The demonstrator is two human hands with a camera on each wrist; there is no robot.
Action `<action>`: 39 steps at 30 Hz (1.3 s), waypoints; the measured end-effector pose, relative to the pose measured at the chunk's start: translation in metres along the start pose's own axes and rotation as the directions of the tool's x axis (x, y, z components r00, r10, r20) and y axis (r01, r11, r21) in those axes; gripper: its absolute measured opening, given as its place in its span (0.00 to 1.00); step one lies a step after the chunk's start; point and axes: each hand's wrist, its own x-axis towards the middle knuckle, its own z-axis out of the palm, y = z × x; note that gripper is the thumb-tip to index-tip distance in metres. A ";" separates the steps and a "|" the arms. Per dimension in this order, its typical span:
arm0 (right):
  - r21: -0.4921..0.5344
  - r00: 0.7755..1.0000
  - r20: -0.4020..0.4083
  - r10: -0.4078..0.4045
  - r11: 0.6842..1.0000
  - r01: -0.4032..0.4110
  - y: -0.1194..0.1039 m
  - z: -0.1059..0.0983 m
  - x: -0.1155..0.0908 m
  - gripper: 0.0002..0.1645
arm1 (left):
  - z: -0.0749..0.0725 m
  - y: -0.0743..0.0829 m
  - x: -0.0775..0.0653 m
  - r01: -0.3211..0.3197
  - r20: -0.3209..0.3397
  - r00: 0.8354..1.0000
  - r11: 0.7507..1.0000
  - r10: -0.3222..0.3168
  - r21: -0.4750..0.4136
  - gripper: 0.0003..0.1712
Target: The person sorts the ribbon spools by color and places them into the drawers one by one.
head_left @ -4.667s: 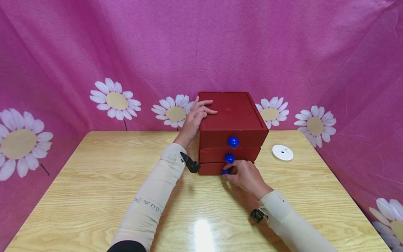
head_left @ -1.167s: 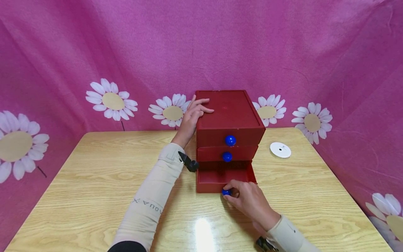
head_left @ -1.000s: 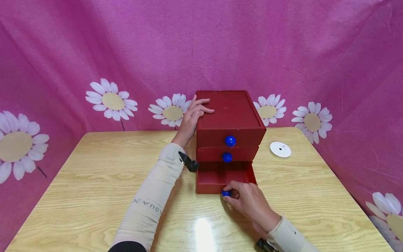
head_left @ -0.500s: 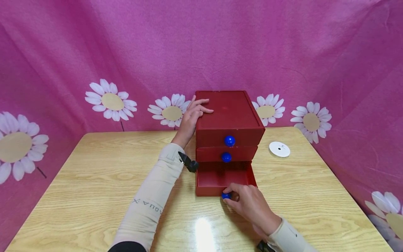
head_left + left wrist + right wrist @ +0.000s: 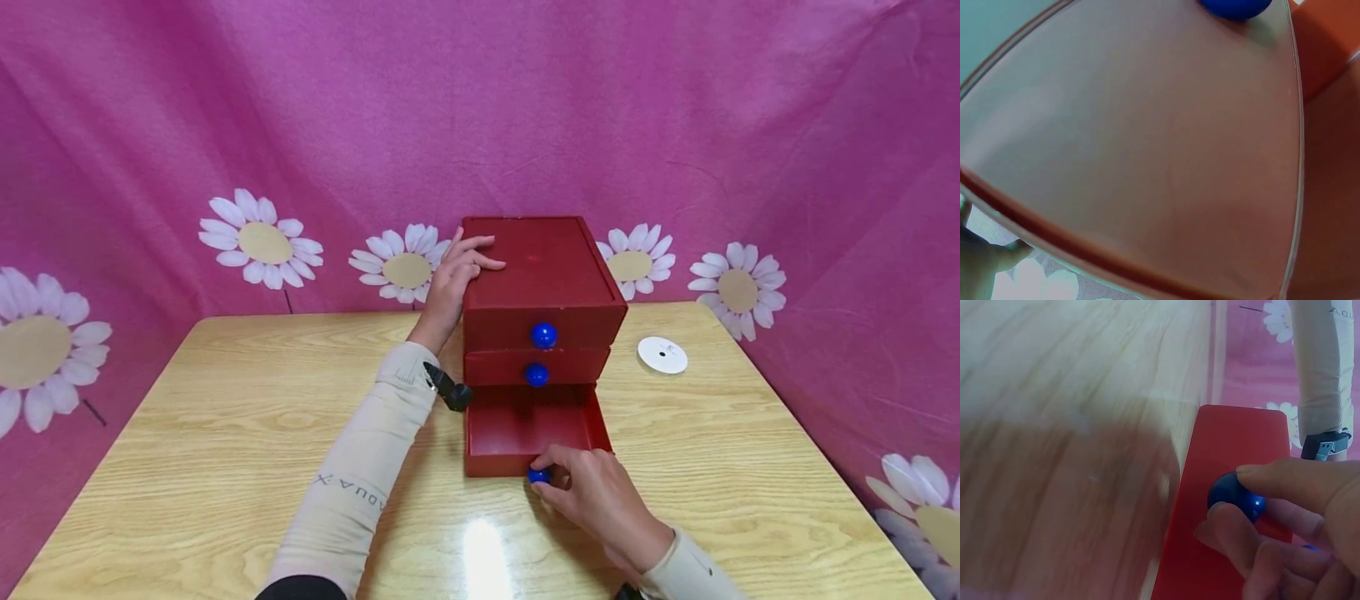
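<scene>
A red chest of drawers (image 5: 543, 267) with round blue knobs stands toward the back of the table. Its bottom drawer (image 5: 525, 425) is pulled out, and the part of its inside that shows holds nothing. My right hand (image 5: 600, 496) pinches the bottom drawer's blue knob (image 5: 1229, 490) between thumb and fingers. Up at the chest's top left edge rests my left hand (image 5: 459, 279), fingers spread and fairly straight over the top. The top and middle drawers are closed, their knobs (image 5: 543, 336) facing me. In the left wrist view the chest's red surface fills most of the picture.
A white disc (image 5: 662, 355) with a small dark centre hole lies on the wooden table (image 5: 262, 433), right of the chest. Behind the table hangs a pink curtain (image 5: 517, 108) printed with white daisies.
The bottom drawer was closed in the oldest frame; it has slid out toward me, with my right hand pinching its knob throughout. My left hand has stayed on the chest.
</scene>
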 end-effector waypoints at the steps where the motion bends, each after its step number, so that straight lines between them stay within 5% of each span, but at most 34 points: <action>1: -0.001 1.000 0.001 0.000 1.000 0.000 0.000 0.000 -0.001 0.11 | 0.000 0.000 0.000 -0.005 0.000 1.000 1.000 0.005 0.000 0.22; 19: 0.019 0.997 -0.009 -0.070 0.997 0.070 -0.001 0.000 -0.011 0.09 | -0.001 -0.001 0.000 -0.015 -0.010 1.000 1.000 0.015 -0.017 0.22; 28: 0.073 0.997 0.083 0.007 0.997 -0.013 0.003 -0.005 -0.016 0.11 | 0.000 -0.002 0.000 0.000 -0.014 1.000 1.000 0.000 -0.015 0.23; 39: 0.119 0.994 0.106 0.005 0.993 -0.018 0.007 -0.008 -0.020 0.12 | 0.002 0.001 -0.001 0.000 -0.024 1.000 1.000 0.000 -0.004 0.23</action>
